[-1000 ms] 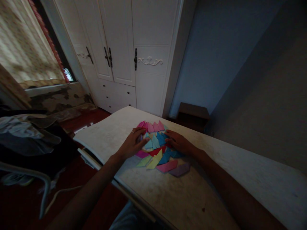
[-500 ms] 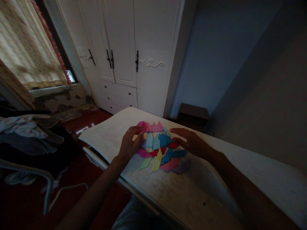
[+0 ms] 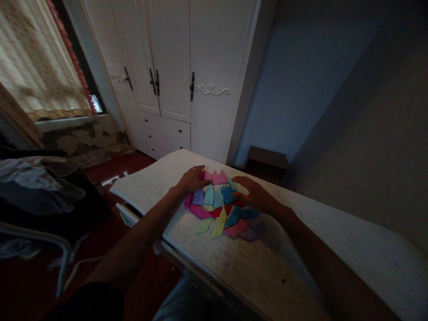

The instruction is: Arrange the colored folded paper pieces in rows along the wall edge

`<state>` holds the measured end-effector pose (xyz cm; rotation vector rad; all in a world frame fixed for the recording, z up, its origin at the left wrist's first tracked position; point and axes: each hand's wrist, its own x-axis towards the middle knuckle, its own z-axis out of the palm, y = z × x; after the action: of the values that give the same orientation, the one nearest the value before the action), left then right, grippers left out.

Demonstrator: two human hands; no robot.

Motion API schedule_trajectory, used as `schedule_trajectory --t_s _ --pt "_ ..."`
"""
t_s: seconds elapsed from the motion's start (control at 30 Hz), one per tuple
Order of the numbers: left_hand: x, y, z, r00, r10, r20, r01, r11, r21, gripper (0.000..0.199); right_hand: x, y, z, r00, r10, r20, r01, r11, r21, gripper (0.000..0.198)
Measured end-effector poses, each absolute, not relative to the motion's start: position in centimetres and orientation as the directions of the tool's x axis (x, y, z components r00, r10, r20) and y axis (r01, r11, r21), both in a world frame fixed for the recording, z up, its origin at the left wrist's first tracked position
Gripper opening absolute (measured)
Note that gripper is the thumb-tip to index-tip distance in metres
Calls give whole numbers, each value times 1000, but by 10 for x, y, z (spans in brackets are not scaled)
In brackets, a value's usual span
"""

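Note:
Several folded paper pieces lie grouped on the white table [image 3: 154, 178]. Along the back is a row of pink folded papers [image 3: 216, 177]; in front of it are light blue pieces [image 3: 209, 195], blue ones [image 3: 228, 195] and a purple one [image 3: 198, 196]. Nearer me are a yellow piece [image 3: 219, 224], a light green one [image 3: 203, 226] and a rose-pink one [image 3: 236, 228]. My left hand [image 3: 193, 179] rests over the back left of the group, fingers apart. On the right side my right hand [image 3: 250, 192] is at the blue pieces, thumb and fingers spread.
A partly pulled-out drawer [image 3: 129, 214] is under the table's left edge. Beyond the table stand a white wardrobe [image 3: 214, 120] and a low brown cabinet [image 3: 267, 157]. At left is a chair with clothes [image 3: 30, 178] on it.
My left hand has moved back and right, uncovering the purple and magenta pieces at the left. My right hand has shifted slightly left.

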<state>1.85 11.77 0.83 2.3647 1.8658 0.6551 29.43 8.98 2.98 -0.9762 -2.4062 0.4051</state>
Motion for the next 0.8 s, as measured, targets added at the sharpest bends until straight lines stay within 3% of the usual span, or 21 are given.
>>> schedule_trajectory --t_s 0.13,0.27,0.4,0.5,0.63,0.8 --pt "23 118 6 242 929 279 906 -319 278 44 259 122 28 -663 688 296 633 726 -268 56" --pt "18 112 3 243 919 309 900 -333 281 43 216 149 32 -723 689 59 681 724 -106 66" --pt "14 108 2 268 895 358 864 -387 321 41 186 160 43 -777 618 -122 627 777 -60 36" --pt "15 108 1 252 880 402 838 -406 364 42 179 162 47 -778 609 -156 621 783 -37 23" --pt "16 108 1 190 890 416 815 -379 438 50 183 159 48 -774 618 -140 621 783 21 24" --pt "15 105 2 106 875 473 770 -373 518 45 189 150 52 -771 630 -93 628 776 55 25"
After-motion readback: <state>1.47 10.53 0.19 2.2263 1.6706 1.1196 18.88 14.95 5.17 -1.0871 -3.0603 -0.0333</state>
